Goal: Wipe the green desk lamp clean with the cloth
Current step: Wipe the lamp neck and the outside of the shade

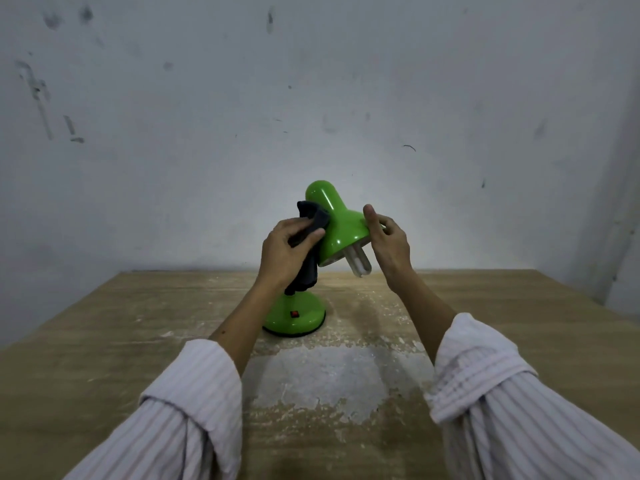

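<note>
A green desk lamp (337, 225) stands at the middle of the wooden table, its shade tilted down to the right with a white bulb (360, 263) sticking out. Its round green base (304, 318) carries a small red switch (294, 313). My left hand (285, 251) grips a dark grey cloth (313, 223) and presses it against the left side of the shade; the cloth hangs down and hides the lamp's neck. My right hand (389, 242) holds the shade's right rim, thumb up along the edge.
The wooden table (138, 341) has a worn, whitish scraped patch (322, 379) in front of the lamp. A stained pale wall (311, 98) rises right behind the table's far edge.
</note>
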